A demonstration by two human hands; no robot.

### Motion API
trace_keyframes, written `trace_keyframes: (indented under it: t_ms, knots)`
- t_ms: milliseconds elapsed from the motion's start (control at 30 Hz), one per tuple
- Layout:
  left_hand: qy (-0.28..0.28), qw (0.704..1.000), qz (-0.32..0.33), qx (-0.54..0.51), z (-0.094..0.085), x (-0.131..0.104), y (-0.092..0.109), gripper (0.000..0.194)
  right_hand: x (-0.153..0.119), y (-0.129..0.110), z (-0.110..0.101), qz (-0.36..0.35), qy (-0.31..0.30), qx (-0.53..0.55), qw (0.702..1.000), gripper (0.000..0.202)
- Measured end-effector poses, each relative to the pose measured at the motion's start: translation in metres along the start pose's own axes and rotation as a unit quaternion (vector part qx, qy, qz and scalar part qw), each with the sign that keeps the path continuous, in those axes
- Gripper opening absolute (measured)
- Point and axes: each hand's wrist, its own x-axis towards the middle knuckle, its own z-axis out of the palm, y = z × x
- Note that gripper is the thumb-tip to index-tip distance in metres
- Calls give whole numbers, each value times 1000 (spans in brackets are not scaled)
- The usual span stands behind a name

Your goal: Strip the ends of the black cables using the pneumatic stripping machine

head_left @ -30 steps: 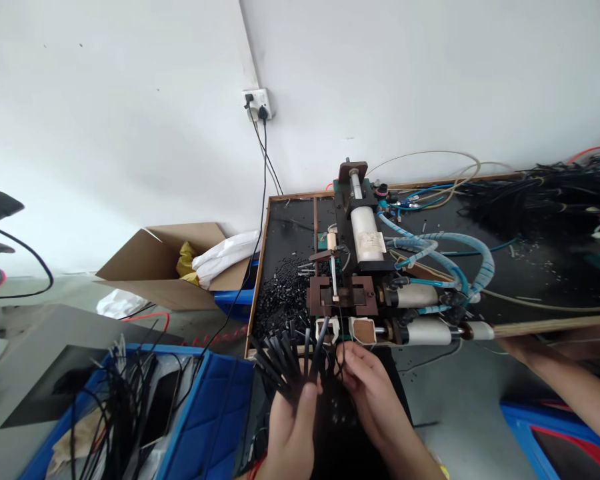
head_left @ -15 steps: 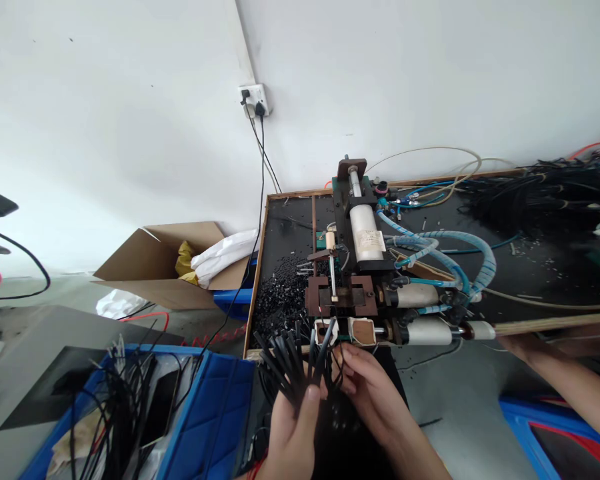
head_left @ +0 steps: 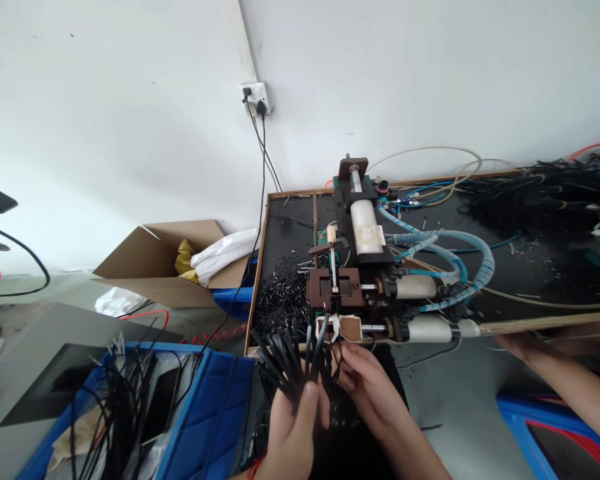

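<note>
Machine [head_left: 360, 267] on bench [head_left: 530, 280], at near edge, left part. Pile of offcuts [head_left: 280, 300] on bench just left of machine. Cable heap [head_left: 545, 193] on bench far right, behind hoses [head_left: 450, 257]. Cardboard box [head_left: 170, 263] on floor left of bench, against wall. Wall socket [head_left: 255, 99] above bench's left corner. Crate [head_left: 200, 413] with cables lower left, before bench. Left hand [head_left: 293, 427] with cable bundle [head_left: 293, 357] and right hand [head_left: 367, 387] before machine front. Another person's arm [head_left: 565, 380] right, below bench edge.

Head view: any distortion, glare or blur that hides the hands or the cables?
Head view: wide-angle bending at the edges, even soft light, no glare; left hand and fanned bundle of black cables are sharp, right hand too, and only the black tabletop loses detail.
</note>
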Motion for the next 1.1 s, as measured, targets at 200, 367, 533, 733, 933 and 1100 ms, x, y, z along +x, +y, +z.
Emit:
trace_keyframes:
  t_ms: [200, 367, 533, 733, 933, 1100]
  knots:
    - [-14, 997, -57, -41, -3, -5, 3, 57, -3, 4, -3, -34, 1, -140, 990, 50]
    - [-22, 994, -97, -39, -11, -15, -4, 51, -6, 4, -11, -46, -26, -327, 943, 32]
    - [-26, 992, -117, -32, -18, -21, -20, 47, -7, -2, -8, -82, -30, -441, 893, 18]
    - [-3, 994, -109, -22, -11, -13, -2, 56, -28, 1, -4, -340, 62, -461, 817, 21]
    - [-18, 991, -116, -58, -8, -12, 6, 60, -46, -5, -9, -475, -80, -446, 754, 49]
    - [4, 990, -103, -100, -14, -16, -1, 54, -37, -1, -10, -395, -78, -423, 812, 26]
